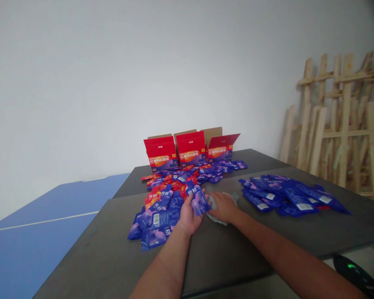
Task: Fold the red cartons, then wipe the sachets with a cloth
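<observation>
In the head view, my left hand (189, 216) is closed on a blue-purple pouch (198, 200), its printed front facing up. Just to the right, my right hand (222, 206) is wrapped round a crumpled grey cloth (218, 219), close beside the pouch. Its fingertips are partly hidden. Left of my left hand lies a loose pile of blue pouches (165, 219), with a few red pouches (152, 196) among them. More red and blue pouches (205, 171) spread across the table behind both hands.
Three red boxes (190, 151) stand with raised flaps at the table's far end. A second heap of blue pouches (288, 195) lies on the right of the dark table (112, 249). A blue table (50, 245) adjoins on the left; wooden easels (345, 124) lean at the right wall.
</observation>
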Tool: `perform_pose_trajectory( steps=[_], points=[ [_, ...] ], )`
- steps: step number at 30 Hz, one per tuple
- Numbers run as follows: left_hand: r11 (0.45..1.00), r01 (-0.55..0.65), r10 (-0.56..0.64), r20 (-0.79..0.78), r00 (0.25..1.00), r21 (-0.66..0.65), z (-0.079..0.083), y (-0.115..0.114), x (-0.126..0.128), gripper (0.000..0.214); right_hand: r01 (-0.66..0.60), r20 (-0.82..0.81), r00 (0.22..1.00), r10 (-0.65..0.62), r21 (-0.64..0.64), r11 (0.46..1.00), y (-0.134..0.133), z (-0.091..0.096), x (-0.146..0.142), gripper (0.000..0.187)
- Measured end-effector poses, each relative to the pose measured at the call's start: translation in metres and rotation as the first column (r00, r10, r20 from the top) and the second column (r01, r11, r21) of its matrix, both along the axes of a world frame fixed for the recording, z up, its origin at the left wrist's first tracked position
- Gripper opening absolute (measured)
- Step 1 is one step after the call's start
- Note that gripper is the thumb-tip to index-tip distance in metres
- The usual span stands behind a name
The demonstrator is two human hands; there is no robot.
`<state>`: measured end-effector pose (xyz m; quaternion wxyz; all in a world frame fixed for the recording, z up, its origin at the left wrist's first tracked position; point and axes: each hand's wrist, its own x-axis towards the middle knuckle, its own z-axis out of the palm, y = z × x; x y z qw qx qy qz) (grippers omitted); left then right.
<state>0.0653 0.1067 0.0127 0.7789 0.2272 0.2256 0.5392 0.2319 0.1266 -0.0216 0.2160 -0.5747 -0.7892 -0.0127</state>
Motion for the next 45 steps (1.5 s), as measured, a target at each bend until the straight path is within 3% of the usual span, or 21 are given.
perform_pose_trajectory(
  steps=[4,6,9,11,13,15,17,19,23,27,30,36,41,43,45],
  points=[
    [0.997,0.053,-0.052,0.029,0.998,-0.048,0.005,-0.004,-0.006,0.042,-0.022,0.051,0.998,0.026,-0.069,0.997,-0.005,0.008,-0.001,0.038],
    [0.997,0.055,-0.053,0.048,0.997,-0.048,0.006,-0.005,-0.008,0.043,-0.062,-0.005,0.998,0.062,-0.004,0.998,-0.007,0.012,0.003,0.027],
    [0.998,0.064,-0.063,0.071,0.995,-0.013,0.008,-0.005,-0.011,0.045,-0.105,-0.140,0.981,0.133,0.195,0.975,-0.011,0.015,0.010,0.026],
    [0.997,0.072,-0.071,0.066,0.995,-0.011,0.008,-0.004,-0.012,0.047,-0.179,-0.168,0.955,0.245,0.333,0.926,-0.015,0.016,0.012,0.030],
    [0.995,0.086,-0.084,0.051,0.995,-0.045,0.008,-0.004,-0.013,0.049,-0.313,-0.075,0.922,0.379,0.429,0.847,-0.021,0.016,0.010,0.030],
    [0.991,0.109,-0.106,0.041,0.994,-0.079,0.008,-0.004,-0.013,0.051,-0.455,0.077,0.876,0.475,0.458,0.764,-0.027,0.015,0.005,0.027],
    [0.985,0.156,-0.155,0.025,0.988,-0.073,0.008,-0.005,-0.012,0.054,-0.528,0.178,0.844,0.507,0.450,0.721,-0.030,0.014,-0.002,0.023],
    [0.973,0.228,-0.229,-0.011,0.973,-0.035,0.008,-0.007,-0.009,0.057,-0.532,0.205,0.844,0.496,0.438,0.725,-0.031,0.013,-0.007,0.022],
    [0.940,0.341,-0.340,-0.083,0.937,0.002,0.005,-0.011,-0.003,0.056,-0.430,0.148,0.901,0.408,0.441,0.788,-0.029,0.015,-0.007,0.025],
    [0.951,0.308,-0.308,-0.168,0.936,-0.030,0.000,-0.013,0.002,0.048,-0.242,0.007,0.966,0.259,0.386,0.890,-0.025,0.020,-0.001,0.030],
    [0.961,0.272,-0.276,-0.175,0.945,-0.046,-0.003,-0.013,0.003,0.040,-0.143,-0.053,0.984,0.170,0.338,0.930,-0.022,0.022,0.002,0.031],
    [0.949,0.280,-0.305,-0.185,0.934,-0.147,-0.007,-0.013,-0.001,0.034,-0.001,-0.192,0.979,0.068,0.330,0.944,-0.011,0.023,0.011,0.032],
    [0.932,0.355,-0.361,-0.118,0.925,-0.074,-0.001,-0.013,-0.004,0.038,0.127,-0.339,0.941,-0.007,0.333,0.934,-0.007,0.030,0.023,0.033],
    [0.945,0.323,-0.326,-0.057,0.944,-0.048,0.002,-0.012,-0.004,0.040,0.073,-0.337,0.939,0.066,0.384,0.920,-0.011,0.031,0.021,0.034],
    [0.962,0.268,-0.269,-0.022,0.963,-0.051,0.005,-0.010,-0.004,0.045,-0.088,-0.227,0.952,0.207,0.443,0.892,-0.019,0.030,0.014,0.033]
  ],
)
